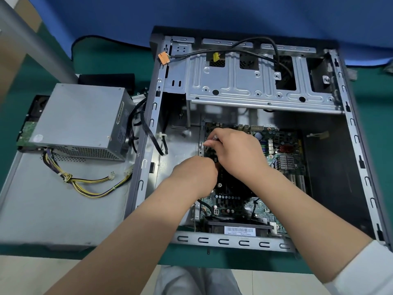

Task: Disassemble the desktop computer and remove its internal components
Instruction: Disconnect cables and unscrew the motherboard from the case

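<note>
Inside the open computer case (359, 158), over the left part of the motherboard (285, 154), both hands are being held close together. The right hand (240, 154) is being kept curled, its fingers pinching a thin metal-tipped tool (209, 143) that is being pointed down at the board's left edge; what kind of tool it is cannot be told. The left hand (195, 175) is being held just below and left of it, fingers bent downward onto the black cooler (231, 184); whether anything is being gripped cannot be told. A black fan (236, 225) with a barcode label is being seen at the case's near edge. Left of the case, a grey power supply (83, 120) is lying on a detached side panel (53, 205), its yellow and black cables (89, 186) trailing across it.
</note>
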The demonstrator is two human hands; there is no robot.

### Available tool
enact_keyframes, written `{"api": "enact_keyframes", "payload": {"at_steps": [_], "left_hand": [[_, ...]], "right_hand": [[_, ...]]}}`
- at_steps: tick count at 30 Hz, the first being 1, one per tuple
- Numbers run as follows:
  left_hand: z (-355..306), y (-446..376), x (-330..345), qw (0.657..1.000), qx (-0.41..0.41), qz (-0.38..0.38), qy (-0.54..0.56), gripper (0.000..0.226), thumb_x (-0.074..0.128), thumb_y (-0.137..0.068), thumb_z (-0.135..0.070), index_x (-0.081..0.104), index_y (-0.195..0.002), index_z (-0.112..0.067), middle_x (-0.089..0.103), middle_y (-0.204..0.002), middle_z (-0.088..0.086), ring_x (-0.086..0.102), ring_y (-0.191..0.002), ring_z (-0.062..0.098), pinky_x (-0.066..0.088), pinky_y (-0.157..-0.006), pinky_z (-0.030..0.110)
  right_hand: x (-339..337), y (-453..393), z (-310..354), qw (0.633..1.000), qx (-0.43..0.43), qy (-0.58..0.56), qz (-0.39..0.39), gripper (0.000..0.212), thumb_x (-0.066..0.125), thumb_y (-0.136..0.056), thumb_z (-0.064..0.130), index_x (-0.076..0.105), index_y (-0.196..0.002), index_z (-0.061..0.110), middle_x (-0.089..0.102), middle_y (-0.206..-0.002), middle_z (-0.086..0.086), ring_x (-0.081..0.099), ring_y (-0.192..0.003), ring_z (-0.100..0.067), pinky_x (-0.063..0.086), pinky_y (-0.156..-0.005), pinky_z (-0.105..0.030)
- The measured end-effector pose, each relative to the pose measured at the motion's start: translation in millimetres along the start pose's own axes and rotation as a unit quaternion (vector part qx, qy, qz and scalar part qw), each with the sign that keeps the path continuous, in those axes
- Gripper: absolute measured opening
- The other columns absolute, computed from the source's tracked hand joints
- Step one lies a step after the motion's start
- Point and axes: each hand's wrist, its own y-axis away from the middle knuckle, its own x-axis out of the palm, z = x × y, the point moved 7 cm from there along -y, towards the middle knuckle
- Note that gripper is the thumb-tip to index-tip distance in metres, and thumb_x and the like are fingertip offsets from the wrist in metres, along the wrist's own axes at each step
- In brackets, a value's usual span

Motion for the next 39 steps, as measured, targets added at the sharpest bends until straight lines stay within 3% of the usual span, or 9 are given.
{"api": "enact_keyframes", "payload": {"at_steps": [5,11,16,20,25,28,32,34,39], "left_hand": [[0,1,0,1.000,-0.004,0.007,-0.003,0.031,0.037,-0.092,-0.003,0.033,-0.064,-0.015,0.038,-0.068,0.002,0.036,-0.057,0.015,0.031,-0.055,0.031],[0,-1,2,1.000,-0.006,0.007,0.001,0.020,0.037,-0.095,-0.009,0.040,-0.075,-0.008,0.037,-0.069,0.002,0.043,-0.073,0.021,0.039,-0.069,0.032],[-1,1,5,0.999,-0.001,0.042,-0.025,0.027,0.040,-0.085,0.006,0.040,-0.062,-0.010,0.039,-0.066,0.001,0.041,-0.063,0.018,0.038,-0.064,0.030],[-3,0,7,0.999,0.022,0.036,-0.008,0.022,0.037,-0.095,-0.001,0.058,-0.102,0.000,0.039,-0.072,0.001,0.047,-0.081,0.021,0.043,-0.073,0.032],[-5,2,11,0.998,0.011,0.064,-0.002,0.022,0.035,-0.096,-0.004,0.051,-0.109,0.002,0.046,-0.117,0.015,0.046,-0.104,0.030,0.038,-0.083,0.033],[-4,3,10,0.998,-0.002,0.064,-0.001,0.021,0.036,-0.095,-0.003,0.050,-0.110,0.001,0.047,-0.118,0.017,0.048,-0.107,0.031,0.042,-0.084,0.034],[1,7,8,0.997,-0.033,0.067,0.017,0.017,0.039,-0.093,-0.006,0.048,-0.107,-0.004,0.050,-0.109,0.013,0.052,-0.103,0.030,0.047,-0.090,0.042],[1,9,5,0.997,-0.042,0.069,0.011,0.014,0.040,-0.091,-0.004,0.047,-0.103,-0.006,0.050,-0.111,0.013,0.052,-0.103,0.030,0.047,-0.089,0.041],[2,12,4,0.996,-0.054,0.069,-0.005,0.026,0.040,-0.089,-0.002,0.051,-0.113,-0.004,0.048,-0.119,0.013,0.049,-0.109,0.028,0.046,-0.094,0.042]], "right_hand": [[5,-3,3,0.999,0.003,0.009,0.040,0.012,0.052,-0.094,0.023,0.063,-0.098,0.024,0.064,-0.103,0.008,0.059,-0.093,-0.017,0.032,-0.060,-0.027],[6,-5,1,0.992,0.044,-0.046,0.111,0.015,0.048,-0.091,0.018,0.057,-0.103,0.020,0.061,-0.105,0.000,0.055,-0.097,-0.024,0.037,-0.077,-0.034],[7,-6,10,0.996,0.050,0.026,0.062,0.018,0.040,-0.093,0.027,0.050,-0.098,0.014,0.065,-0.092,-0.006,0.058,-0.087,-0.029,0.031,-0.082,-0.039],[2,-6,8,0.995,0.028,0.095,0.004,0.030,0.030,-0.101,0.037,0.049,-0.102,0.014,0.066,-0.085,-0.005,0.059,-0.082,-0.028,0.028,-0.080,-0.038],[8,-6,14,0.994,-0.021,0.102,0.023,0.025,0.046,-0.093,0.016,0.046,-0.118,0.017,0.060,-0.110,-0.002,0.045,-0.102,-0.026,0.023,-0.076,-0.034],[6,-7,16,0.996,-0.029,0.076,0.027,0.028,0.044,-0.092,0.018,0.047,-0.119,0.016,0.056,-0.116,-0.003,0.042,-0.105,-0.026,0.029,-0.081,-0.037],[1,-6,17,0.990,-0.023,0.142,-0.008,0.027,0.033,-0.100,0.034,0.053,-0.105,0.017,0.065,-0.086,-0.004,0.044,-0.082,-0.026,0.024,-0.075,-0.037],[2,-6,19,0.986,-0.022,0.163,-0.004,0.020,0.038,-0.100,0.028,0.053,-0.106,0.017,0.062,-0.074,-0.003,0.037,-0.075,-0.024,0.019,-0.072,-0.036],[6,-5,25,0.995,-0.030,0.099,0.012,0.038,0.042,-0.091,0.019,0.043,-0.130,0.018,0.064,-0.096,-0.004,0.046,-0.095,-0.028,0.025,-0.076,-0.036]]}}
